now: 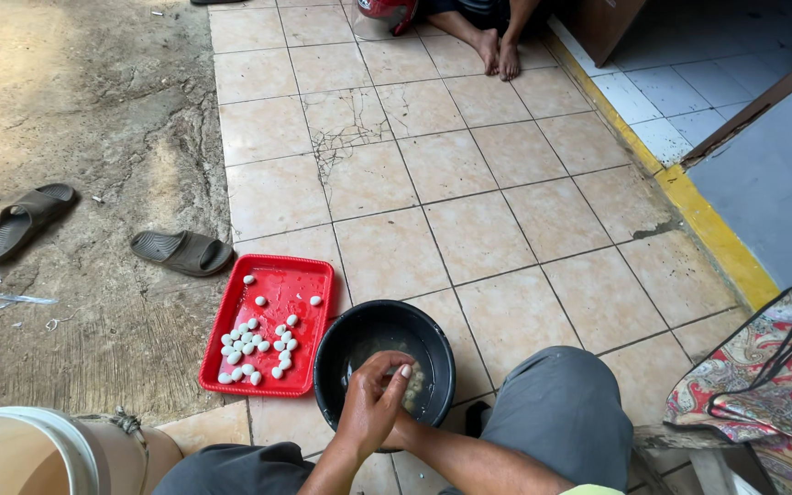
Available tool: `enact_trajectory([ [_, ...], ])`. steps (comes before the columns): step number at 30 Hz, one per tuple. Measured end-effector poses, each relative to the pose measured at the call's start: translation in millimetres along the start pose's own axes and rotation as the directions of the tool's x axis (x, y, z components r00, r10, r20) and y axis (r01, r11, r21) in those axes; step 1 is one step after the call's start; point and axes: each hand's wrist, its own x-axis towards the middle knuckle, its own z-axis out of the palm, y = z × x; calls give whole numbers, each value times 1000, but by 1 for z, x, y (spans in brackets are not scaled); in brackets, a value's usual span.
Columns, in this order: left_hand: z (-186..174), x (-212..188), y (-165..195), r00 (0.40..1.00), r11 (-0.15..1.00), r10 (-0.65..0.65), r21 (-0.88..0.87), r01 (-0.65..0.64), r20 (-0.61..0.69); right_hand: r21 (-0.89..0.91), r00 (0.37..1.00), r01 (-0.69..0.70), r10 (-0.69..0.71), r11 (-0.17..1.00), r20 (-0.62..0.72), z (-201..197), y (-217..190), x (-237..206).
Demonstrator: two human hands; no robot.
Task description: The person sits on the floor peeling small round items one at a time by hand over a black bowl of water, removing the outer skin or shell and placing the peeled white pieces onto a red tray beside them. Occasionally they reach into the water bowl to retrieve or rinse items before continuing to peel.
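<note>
Head camera, looking straight down at a tiled floor (469, 174). Both hands are over a black bowl (341, 344) between the person's knees. The left hand (373, 403) is on top, its grip pinched narrow on one small white ball (405, 371) at the fingertips. The right hand (405, 429) is tucked underneath it at the bowl's near edge, mostly hidden, so I cannot tell how its grip stands. More pale balls (412, 390) sit in water at the bottom of the bowl. Just left of the bowl, touching or nearly so, lies a red tray (300, 275) with a loose cluster of white balls (254, 348). Two dark sandals (181, 250) lie on the bare ground beyond. Another person's bare feet (499, 50) show at the top. A pale bucket (29, 449) sits lower left.
</note>
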Motion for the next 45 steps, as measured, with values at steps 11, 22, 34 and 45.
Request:
enact_trajectory([
  [11,-22,15,-36,905,989,15,139,49,-425,586,931,-360,321,726,175,-92,-33,30],
  [22,7,15,-36,941,992,-39,-127,-4,-335,846,987,-118,152,519,44,-145,-87,14],
  [34,-7,21,-46,948,977,-6,-206,-62,-318,733,991,-90,132,674,1,-152,-90,15],
  [45,-6,15,-41,947,928,-113,-374,-8,-302,688,992,-112,117,717,39,-158,-77,14],
])
